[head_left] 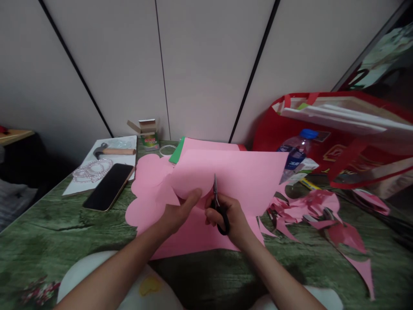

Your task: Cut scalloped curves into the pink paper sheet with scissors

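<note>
The left hand (177,216) has its fingers pinching a large pink paper sheet (245,176), raised over scallop-edged pink paper (142,202) midway along the surface (106,232). The right hand's (231,214) fingers curl around black-handled metal scissors (223,220), blades at the sheet. A black rectangular smartphone (109,187) lies toward the surface's left edge.

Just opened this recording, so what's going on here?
The left hand pinches a pink paper sheet, while the right hand holds black-handled scissors pointing forward, overlapping the sheet in view. Beneath lies more pink paper, scalloped along its left side. Pink offcuts are scattered to the right on the green table; a smartphone and a claw hammer lie off to the left.
</note>
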Available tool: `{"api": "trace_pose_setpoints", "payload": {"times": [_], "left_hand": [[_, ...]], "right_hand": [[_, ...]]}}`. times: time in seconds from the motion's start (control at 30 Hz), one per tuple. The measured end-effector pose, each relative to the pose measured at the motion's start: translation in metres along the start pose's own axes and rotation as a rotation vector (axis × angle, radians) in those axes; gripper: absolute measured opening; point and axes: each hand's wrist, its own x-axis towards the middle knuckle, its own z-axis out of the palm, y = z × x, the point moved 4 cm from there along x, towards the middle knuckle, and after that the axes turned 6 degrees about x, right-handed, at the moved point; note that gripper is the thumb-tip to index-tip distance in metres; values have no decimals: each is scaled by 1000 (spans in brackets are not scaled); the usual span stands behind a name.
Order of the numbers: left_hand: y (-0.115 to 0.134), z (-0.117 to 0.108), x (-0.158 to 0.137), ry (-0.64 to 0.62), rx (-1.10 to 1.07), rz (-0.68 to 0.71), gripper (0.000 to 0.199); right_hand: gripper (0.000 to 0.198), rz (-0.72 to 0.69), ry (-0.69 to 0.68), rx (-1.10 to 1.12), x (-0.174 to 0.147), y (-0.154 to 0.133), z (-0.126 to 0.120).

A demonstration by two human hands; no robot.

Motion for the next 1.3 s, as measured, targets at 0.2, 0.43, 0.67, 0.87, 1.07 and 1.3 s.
{"api": "trace_pose_setpoints", "payload": {"times": [0.2, 0.43, 0.67, 0.87, 1.07, 1.3], "left_hand": [[22, 5, -8, -51, 14, 171, 26], [15, 1, -5, 57, -47, 85, 14], [7, 4, -4, -1, -56, 40, 19], [3, 5, -5, -12, -71, 1, 20], [5, 4, -5, -7, -29, 32, 19], [4, 3, -4, 10, -27, 44, 19]], "right_hand": [[24, 2, -46, 56, 4, -4, 16], [25, -16, -108, 77, 16, -5, 23], [25, -19, -124, 12, 15, -2, 14], [24, -34, -151, 1, 14, -1, 10], [24, -25, -155, 5, 14, -1, 9], [27, -13, -146, -2, 14, 0, 8]]}}
